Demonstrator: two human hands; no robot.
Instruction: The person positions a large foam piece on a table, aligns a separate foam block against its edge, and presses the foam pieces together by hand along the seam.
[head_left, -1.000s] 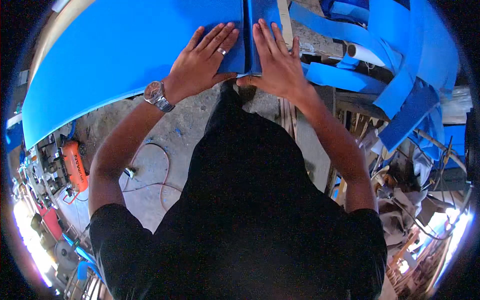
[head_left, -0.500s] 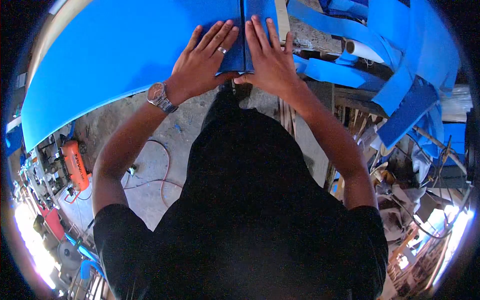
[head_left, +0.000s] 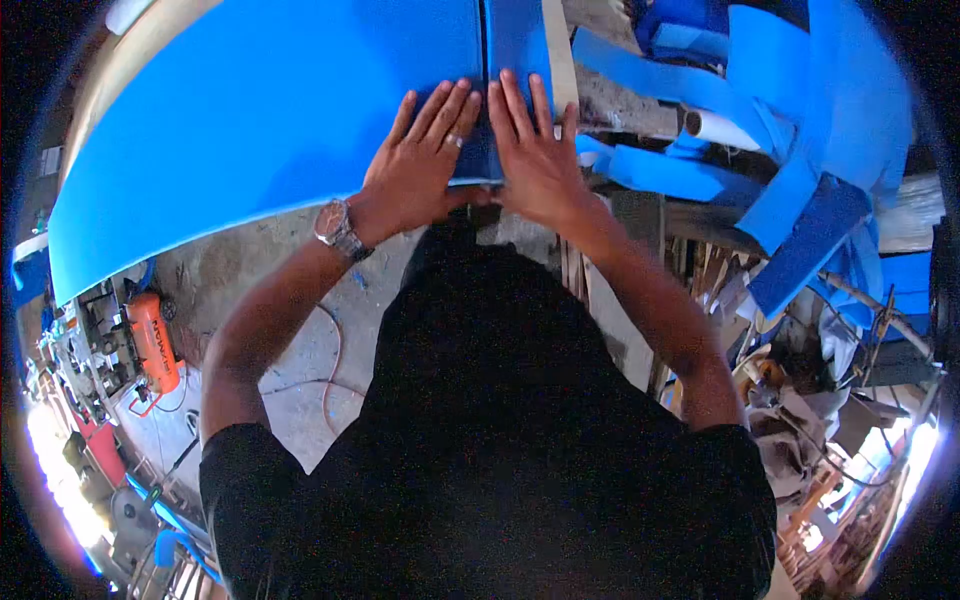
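A large blue foam sheet (head_left: 250, 130) spreads across the upper left. A narrow dark gap parts it from a slimmer blue strip (head_left: 517, 40) on its right. My left hand (head_left: 425, 155), with a ring and a wristwatch (head_left: 340, 228), lies flat on the large sheet just left of the gap. On the narrow strip rests my right hand (head_left: 540, 165), palm down with fingers stretched out. Both thumbs point inward at the near edge and almost meet. A pale wooden strip (head_left: 560, 60) runs along the right side of the blue strip.
Blue foam offcuts (head_left: 790, 150) are heaped at the right, around a white roll (head_left: 720, 130). An orange air compressor (head_left: 153, 342) stands on the concrete floor (head_left: 290, 400) at left, with a hose (head_left: 335, 350) trailing nearby. Scrap wood and cloth (head_left: 790, 430) lie lower right.
Both hands and the blue sheets sit lower in the view, much as the whole scene has shifted. The hands stay flat on either side of the gap.
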